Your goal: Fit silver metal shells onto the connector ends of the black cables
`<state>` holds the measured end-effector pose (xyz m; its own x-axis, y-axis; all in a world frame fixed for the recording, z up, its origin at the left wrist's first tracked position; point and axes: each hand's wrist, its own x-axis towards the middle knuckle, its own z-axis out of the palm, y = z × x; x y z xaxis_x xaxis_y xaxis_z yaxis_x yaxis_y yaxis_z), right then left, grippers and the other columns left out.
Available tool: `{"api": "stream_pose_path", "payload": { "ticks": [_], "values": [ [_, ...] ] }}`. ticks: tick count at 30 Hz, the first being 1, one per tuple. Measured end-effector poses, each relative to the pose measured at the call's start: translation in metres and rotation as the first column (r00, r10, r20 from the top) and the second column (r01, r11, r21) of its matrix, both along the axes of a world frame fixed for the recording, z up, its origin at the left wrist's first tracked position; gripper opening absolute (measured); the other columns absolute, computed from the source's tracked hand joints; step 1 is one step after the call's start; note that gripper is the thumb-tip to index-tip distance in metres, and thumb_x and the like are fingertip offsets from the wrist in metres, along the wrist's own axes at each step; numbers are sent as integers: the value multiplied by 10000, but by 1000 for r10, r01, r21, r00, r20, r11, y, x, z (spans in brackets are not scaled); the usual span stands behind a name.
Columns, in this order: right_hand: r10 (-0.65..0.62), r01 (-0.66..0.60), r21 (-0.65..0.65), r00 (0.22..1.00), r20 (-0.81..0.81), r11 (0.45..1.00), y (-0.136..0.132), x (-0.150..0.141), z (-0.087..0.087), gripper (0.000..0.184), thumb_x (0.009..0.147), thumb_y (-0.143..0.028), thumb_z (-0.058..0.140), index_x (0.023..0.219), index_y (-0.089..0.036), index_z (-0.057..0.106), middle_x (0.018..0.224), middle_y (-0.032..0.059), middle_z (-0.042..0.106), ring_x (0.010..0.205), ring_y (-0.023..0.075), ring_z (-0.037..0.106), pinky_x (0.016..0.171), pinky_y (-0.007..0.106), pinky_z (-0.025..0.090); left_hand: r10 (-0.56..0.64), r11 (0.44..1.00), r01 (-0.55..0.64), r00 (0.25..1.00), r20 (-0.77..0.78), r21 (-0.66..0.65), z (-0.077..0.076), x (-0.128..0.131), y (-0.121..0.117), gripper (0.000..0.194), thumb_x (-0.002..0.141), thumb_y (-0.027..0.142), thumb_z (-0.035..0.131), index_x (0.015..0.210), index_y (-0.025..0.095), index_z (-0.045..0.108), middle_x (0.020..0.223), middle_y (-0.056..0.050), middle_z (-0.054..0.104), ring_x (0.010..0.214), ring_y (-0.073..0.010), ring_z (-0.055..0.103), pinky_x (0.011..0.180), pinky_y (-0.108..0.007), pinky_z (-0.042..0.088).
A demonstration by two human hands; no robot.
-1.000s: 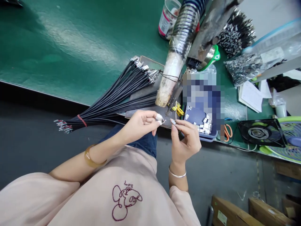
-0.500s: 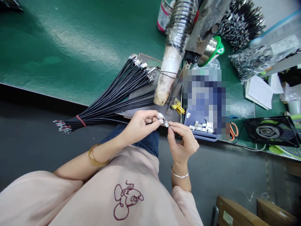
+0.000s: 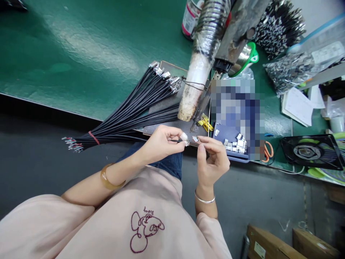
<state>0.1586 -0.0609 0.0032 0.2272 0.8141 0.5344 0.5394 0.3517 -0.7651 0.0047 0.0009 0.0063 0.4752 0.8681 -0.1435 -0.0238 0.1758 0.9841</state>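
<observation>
My left hand (image 3: pixel 164 141) is closed in a pinch on a black cable (image 3: pixel 176 141), near its stripped end; white wrapping covers one fingertip. Close by on the right, my right hand (image 3: pixel 211 160) pinches a small silver metal connector (image 3: pixel 195 139) between thumb and fingers. A narrow gap parts the connector from the left fingertips. Behind the left hand lies a bundle of black cables (image 3: pixel 134 100), tied by a red band (image 3: pixel 93 137), many with metal connectors on their far ends. Several loose connectors (image 3: pixel 238 145) lie in a blue tray (image 3: pixel 231 131) beyond the right hand.
A wrapped duct (image 3: pixel 192 79) and a metal arm (image 3: pixel 231 46) hang over the green table (image 3: pixel 81 46). A yellow cutter (image 3: pixel 206 123), orange-handled scissors (image 3: pixel 267 151), a black fan (image 3: pixel 312 151) and a bag of metal parts (image 3: pixel 291 70) are nearby. Cardboard boxes (image 3: pixel 272 244) stand on the floor.
My right hand has shifted slightly right, drawing the connector away from the left fingertips. Some connectors in the tray appear rearranged. My left hand stays nearly in place.
</observation>
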Motion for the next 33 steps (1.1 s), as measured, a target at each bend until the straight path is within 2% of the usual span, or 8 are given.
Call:
{"api": "stream_pose_path", "payload": {
  "ticks": [2,4,9,13,17,20,25,33],
  "values": [
    [21,-31,110,996,85,993,-2,-2,-4,177,835,-64,653,939,-207,642,979,37,755,910,161,734,800,324,624,1,1000,-2,1000,12,14,4,-1,1,94,739,170,625,669,108,619,527,71,320,505,-45,250,482,-203,180],
    [32,-55,159,990,141,986,-3,-3,-8,215,822,-38,654,965,-198,641,993,48,760,919,163,740,798,314,627,4,1000,-5,1000,20,23,6,-2,2,99,750,172,614,673,110,607,531,74,307,510,-47,251,488,-203,190],
    [-2,-4,77,997,74,997,0,0,-15,174,852,-83,634,971,-207,611,1032,56,757,934,174,745,797,348,642,18,1000,-18,1000,15,-10,6,-3,3,163,788,230,620,695,101,654,540,55,379,514,-53,298,490,-203,226],
    [-1,-17,78,973,230,997,4,2,-13,145,844,-109,657,923,-222,612,1036,47,763,935,169,749,804,336,640,62,997,-60,997,45,-39,4,-3,4,168,775,245,643,703,102,695,617,8,554,570,-75,444,558,-208,359],
    [-24,-32,154,935,353,988,6,1,-12,166,824,-97,675,909,-222,608,1026,44,775,915,163,757,799,306,639,78,996,-76,996,33,-44,4,-1,6,166,760,235,653,688,101,719,608,0,600,570,-85,488,554,-206,386],
    [-14,-48,175,940,340,983,7,0,-14,195,811,-68,679,922,-212,608,1062,61,773,931,165,759,798,293,643,107,994,-105,994,38,-37,4,2,6,138,744,208,655,689,108,732,642,-8,648,604,-101,546,574,-202,426],
    [-43,4,117,941,335,993,12,-1,-13,163,842,-85,659,944,-207,624,1115,73,763,969,170,755,795,292,646,172,985,-172,984,32,-19,1,7,5,107,727,194,655,683,117,714,668,-7,664,657,-122,603,632,-206,501],
    [-49,13,109,942,331,994,17,-3,-6,138,850,-106,660,937,-210,639,1115,78,762,1021,190,745,834,321,650,227,973,-227,974,-4,45,8,10,7,141,744,214,642,650,110,658,589,14,569,547,-77,501,532,-177,444]
  ]
}}
